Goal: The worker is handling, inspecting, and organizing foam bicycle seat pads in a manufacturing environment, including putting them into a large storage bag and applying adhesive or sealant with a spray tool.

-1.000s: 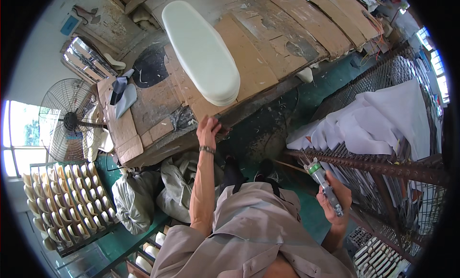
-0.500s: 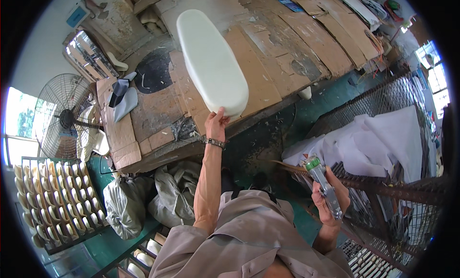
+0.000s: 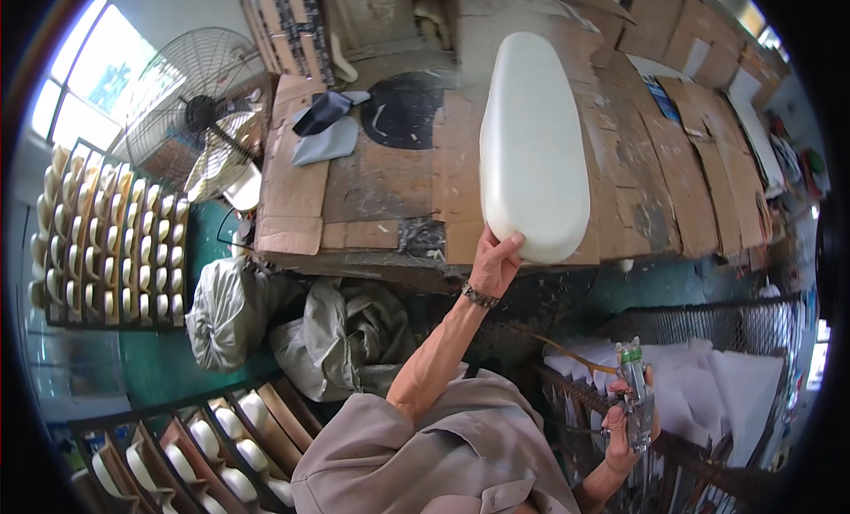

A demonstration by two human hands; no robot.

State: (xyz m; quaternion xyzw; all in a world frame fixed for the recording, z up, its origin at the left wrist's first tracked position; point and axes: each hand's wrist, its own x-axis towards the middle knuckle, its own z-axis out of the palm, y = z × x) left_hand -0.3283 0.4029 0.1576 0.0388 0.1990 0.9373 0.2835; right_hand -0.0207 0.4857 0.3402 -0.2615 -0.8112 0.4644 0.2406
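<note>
Gripping the near end of a long cream slab [image 3: 538, 151], the left hand [image 3: 496, 264] has its thumb laid over the rounded edge, its other fingers partly hidden behind the piece. The slab has a smooth upper face and rounded ends, and lies over the desk [image 3: 390, 191], pointing away from the person, its near end at the front edge. Whether all of its underside touches the desk, I cannot tell.

On the left wrist sits a dark bracelet [image 3: 480, 295]. The right hand [image 3: 617, 423], well apart from the slab and off to the right, has its grip closed around a grey metal tool [image 3: 637, 394] with a green band near the top; the tool stands roughly upright.

Flattened cardboard [image 3: 292, 200] covers much of the desk. Left of the slab are a dark round patch [image 3: 403, 111] and 2 flat pieces, 1 black [image 3: 323, 114] and 1 pale grey [image 3: 326, 144]. Beyond the desk's left side stands a wire-caged fan [image 3: 202, 114]. Below are 2 greyish sacks [image 3: 226, 310], and at right white sheeting [image 3: 673, 372] lies by a mesh-sided frame [image 3: 744, 317].
</note>
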